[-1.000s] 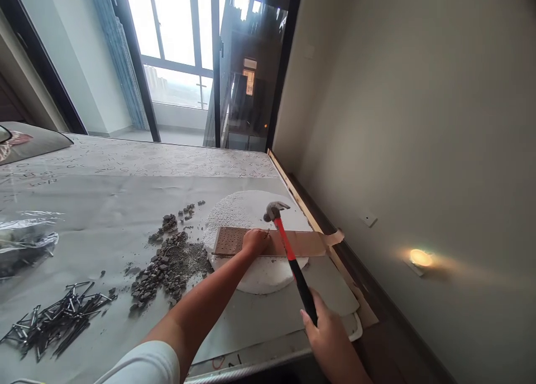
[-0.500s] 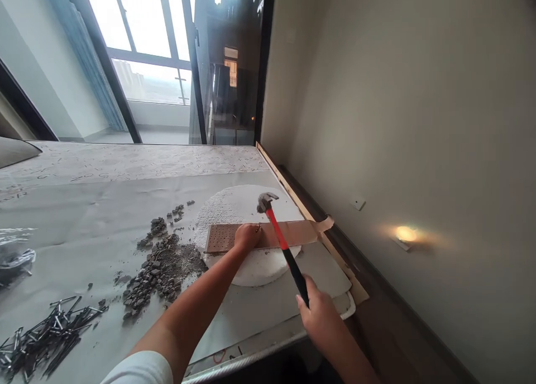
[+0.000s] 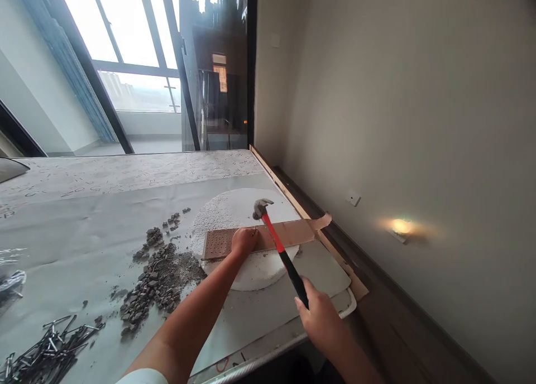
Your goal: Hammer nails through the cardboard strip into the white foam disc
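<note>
My right hand (image 3: 320, 320) grips the black end of a red-and-black hammer (image 3: 280, 248), whose steel head hangs just above the board. My left hand (image 3: 244, 241) rests on a brown perforated board (image 3: 221, 243) and pinches a small nail upright under the hammer head. The board lies across a round white foam disc (image 3: 234, 214) on the grey sheet-covered table (image 3: 84, 216). A strip of cardboard (image 3: 299, 231) continues the board to the right.
A pile of dark rubble and grit (image 3: 157, 272) lies left of the disc. Several loose nails (image 3: 50, 348) are heaped at the front left. The table's right edge (image 3: 293, 197) runs along a wall with a lit floor lamp (image 3: 400, 226). Windows are behind.
The view has drifted a little, so everything sits slightly lower and left. The hammer head stays just above the nail, my left hand keeps its pinch on the board.
</note>
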`<state>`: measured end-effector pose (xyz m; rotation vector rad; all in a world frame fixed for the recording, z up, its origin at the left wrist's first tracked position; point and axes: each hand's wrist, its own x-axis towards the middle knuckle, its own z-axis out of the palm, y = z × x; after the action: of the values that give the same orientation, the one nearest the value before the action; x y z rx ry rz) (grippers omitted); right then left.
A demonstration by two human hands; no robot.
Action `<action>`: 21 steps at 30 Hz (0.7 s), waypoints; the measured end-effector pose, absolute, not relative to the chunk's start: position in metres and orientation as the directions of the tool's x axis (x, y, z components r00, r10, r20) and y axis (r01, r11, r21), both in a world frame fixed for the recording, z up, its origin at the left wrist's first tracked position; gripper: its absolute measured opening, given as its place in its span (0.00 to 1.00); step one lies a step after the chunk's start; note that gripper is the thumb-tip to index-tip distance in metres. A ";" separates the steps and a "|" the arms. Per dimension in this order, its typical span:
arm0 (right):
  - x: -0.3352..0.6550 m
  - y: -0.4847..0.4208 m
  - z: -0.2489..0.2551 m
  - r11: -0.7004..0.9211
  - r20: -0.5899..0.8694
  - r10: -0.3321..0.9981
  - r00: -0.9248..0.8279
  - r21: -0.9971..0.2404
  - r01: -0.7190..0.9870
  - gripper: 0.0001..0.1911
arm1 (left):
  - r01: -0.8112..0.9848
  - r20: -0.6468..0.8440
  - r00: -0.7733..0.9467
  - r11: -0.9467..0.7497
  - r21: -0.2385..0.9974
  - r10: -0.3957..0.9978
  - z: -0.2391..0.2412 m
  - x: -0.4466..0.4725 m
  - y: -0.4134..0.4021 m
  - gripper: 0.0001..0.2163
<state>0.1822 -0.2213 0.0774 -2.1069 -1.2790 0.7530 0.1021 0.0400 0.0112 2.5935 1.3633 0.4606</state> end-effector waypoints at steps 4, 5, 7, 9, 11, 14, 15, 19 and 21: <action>0.181 -0.222 0.081 -0.374 -0.122 0.898 0.423 -0.718 0.587 0.22 | 0.776 0.208 0.532 -0.571 0.269 0.821 0.012 0.103 0.039 0.17; 0.182 -0.221 0.080 -0.395 -0.151 0.894 0.422 -0.708 0.585 0.23 | 0.775 0.206 0.533 -0.571 0.270 0.821 0.013 0.103 0.039 0.17; 0.182 -0.220 0.079 -0.442 -0.232 0.886 0.402 -0.687 0.577 0.23 | 0.774 0.192 0.534 -0.567 0.281 0.824 0.015 0.102 0.038 0.17; 0.183 -0.218 0.077 -0.460 -0.267 0.881 0.391 -0.680 0.571 0.23 | 0.772 0.180 0.534 -0.563 0.295 0.826 0.016 0.102 0.037 0.18; 0.183 -0.219 0.076 -0.445 -0.229 0.883 0.409 -0.686 0.576 0.23 | 0.776 0.176 0.527 -0.555 0.301 0.832 0.016 0.101 0.037 0.18; 0.182 -0.219 0.076 -0.427 -0.168 0.883 0.438 -0.674 0.603 0.23 | 0.773 0.189 0.529 -0.561 0.295 0.828 0.015 0.101 0.037 0.17; 0.182 -0.219 0.075 -0.432 -0.170 0.883 0.438 -0.660 0.615 0.23 | 0.770 0.195 0.532 -0.567 0.293 0.824 0.015 0.102 0.037 0.17; 0.182 -0.216 0.067 -0.467 -0.245 0.879 0.409 -0.613 0.637 0.22 | 0.777 0.168 0.522 -0.548 0.311 0.836 0.015 0.103 0.037 0.17; 0.182 -0.216 0.065 -0.471 -0.246 0.876 0.414 -0.619 0.628 0.23 | 0.769 0.168 0.523 -0.547 0.330 0.836 0.015 0.102 0.036 0.16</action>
<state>0.1819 -0.2160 0.0650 -2.2404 -1.2811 0.7705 0.1022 0.0362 0.0149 2.5476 1.3637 0.4550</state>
